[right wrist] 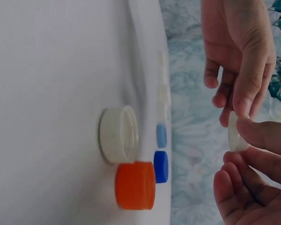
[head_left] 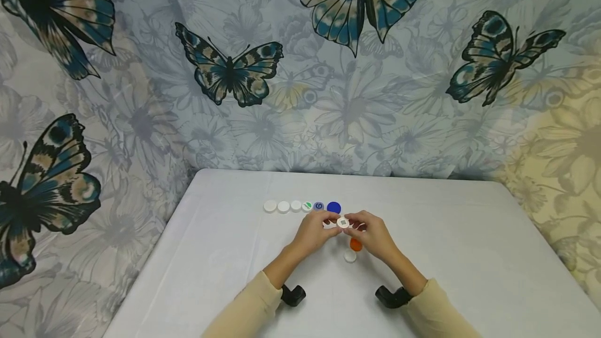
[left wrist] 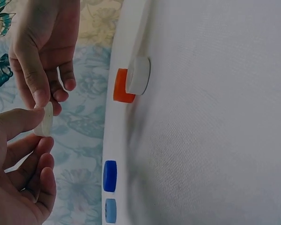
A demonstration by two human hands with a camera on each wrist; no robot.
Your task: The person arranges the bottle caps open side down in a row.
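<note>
Both hands meet above the table and pinch one white bottle cap (head_left: 343,222) between thumbs and fingertips. In the head view my left hand (head_left: 313,231) has it by the left edge, and my right hand (head_left: 371,232) by the right edge. A greyish mark shows on the cap's face. Seen from the left wrist, the white cap (left wrist: 46,121) stands edge-on, raised off the tabletop. Below the right hand lie an orange cap (head_left: 356,244) and another white cap (head_left: 349,256), the latter with its hollow side showing in the right wrist view.
Beyond the hands, a row of caps runs left to right: several white ones (head_left: 284,207), one with a green mark (head_left: 307,206), a light blue one (head_left: 319,206) and a dark blue one (head_left: 334,207). They lie on a white-covered table (head_left: 211,254) against butterfly-patterned fabric (head_left: 352,119).
</note>
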